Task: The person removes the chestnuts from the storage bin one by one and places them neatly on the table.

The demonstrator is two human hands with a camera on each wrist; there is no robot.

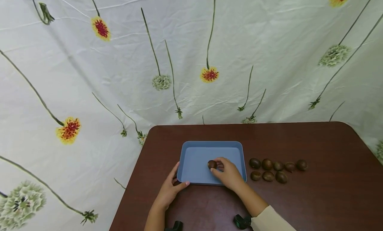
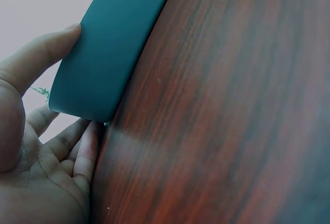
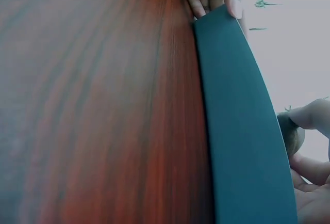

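Observation:
A shallow blue tray lies on the dark brown table. At its near left corner, my left hand holds it, thumb at the front edge and fingers along the left side. In the left wrist view the thumb touches the upper part of the tray's wall, the fingers round the corner. Over the tray's middle, my right hand pinches a round brown chestnut-like nut between thumb and fingers. The right wrist view has this nut just behind the tray's near wall.
Several similar brown nuts sit in two rough rows right of the tray, on the table. A white cloth printed with flowers hangs behind the table. Dark straps with devices are on both wrists.

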